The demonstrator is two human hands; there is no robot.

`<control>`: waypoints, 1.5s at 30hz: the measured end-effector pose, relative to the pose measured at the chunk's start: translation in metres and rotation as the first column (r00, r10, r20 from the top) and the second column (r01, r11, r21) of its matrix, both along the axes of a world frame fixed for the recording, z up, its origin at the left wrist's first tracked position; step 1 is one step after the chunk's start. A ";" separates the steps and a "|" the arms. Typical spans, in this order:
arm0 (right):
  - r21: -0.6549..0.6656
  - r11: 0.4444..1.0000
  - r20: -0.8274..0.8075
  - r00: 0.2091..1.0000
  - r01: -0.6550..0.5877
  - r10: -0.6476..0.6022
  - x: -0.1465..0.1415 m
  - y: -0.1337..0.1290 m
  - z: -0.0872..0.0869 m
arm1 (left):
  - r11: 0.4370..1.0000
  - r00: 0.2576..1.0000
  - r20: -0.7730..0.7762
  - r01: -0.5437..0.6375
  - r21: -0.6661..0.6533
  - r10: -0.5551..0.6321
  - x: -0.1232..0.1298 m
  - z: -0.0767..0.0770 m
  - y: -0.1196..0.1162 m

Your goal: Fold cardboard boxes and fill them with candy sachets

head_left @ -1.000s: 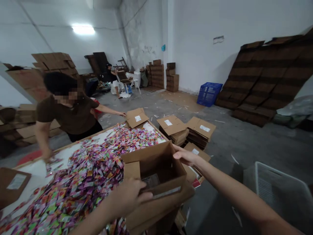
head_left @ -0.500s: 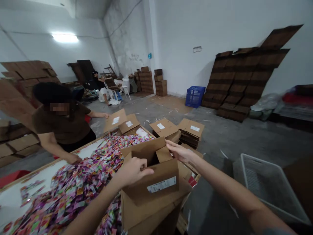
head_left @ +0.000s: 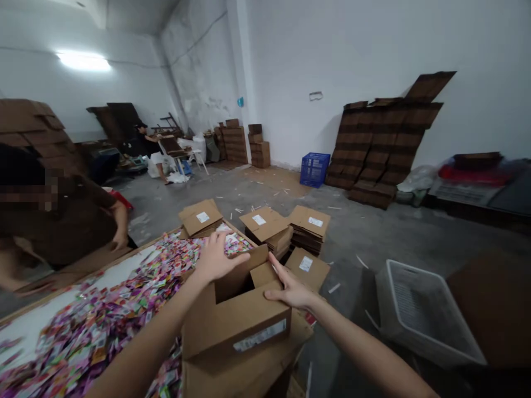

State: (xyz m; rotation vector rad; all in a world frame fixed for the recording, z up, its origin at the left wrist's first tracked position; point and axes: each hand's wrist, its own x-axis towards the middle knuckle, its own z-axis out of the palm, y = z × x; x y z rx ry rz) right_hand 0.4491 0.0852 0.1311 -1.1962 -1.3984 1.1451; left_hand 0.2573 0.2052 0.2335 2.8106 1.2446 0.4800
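Note:
An open cardboard box with a white label on its near side stands on a larger carton. My left hand is over the box's far left part, fingers apart, holding nothing. My right hand lies at the box's right edge, its fingers spread along the flap and the thumb on the near side. To the left, many small colourful packets cover the white table.
Stacks of flattened labelled boxes stand beyond the table. A white plastic crate is on the floor at right, a blue crate by the wall. A person works at the left.
My left hand has lifted off the near flap and opened. My right thumb has come onto the box's near side. The person at left has drawn a cardboard piece back from the stack.

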 end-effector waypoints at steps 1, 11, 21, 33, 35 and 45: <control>-0.008 1.000 -0.018 1.000 0.000 0.000 0.000 0.001 0.000 | 0.993 0.997 -0.072 -0.008 -0.120 -0.001 0.004 0.005 0.005; 0.001 0.999 -0.160 0.986 -0.048 0.047 -0.002 -0.011 -0.012 | 0.942 0.909 -0.334 0.147 -0.302 -0.249 -0.029 -0.037 -0.066; -0.233 0.969 -0.193 0.973 0.083 -0.130 0.022 -0.014 0.016 | 0.950 0.945 -0.272 0.095 -0.298 -0.180 0.022 -0.021 -0.077; 0.377 0.808 0.193 0.892 -0.452 0.409 -0.105 0.051 0.085 | 0.878 0.920 0.095 -0.327 -0.349 0.380 -0.176 0.007 -0.127; 0.420 0.811 0.286 0.908 -0.406 0.306 -0.106 0.053 0.100 | 0.921 0.960 0.091 -0.224 -0.317 0.265 -0.150 0.007 -0.111; 0.228 0.946 0.710 0.704 -0.230 0.000 -0.034 0.023 0.074 | 0.964 0.988 -0.098 0.091 -0.248 -0.119 -0.030 -0.031 -0.061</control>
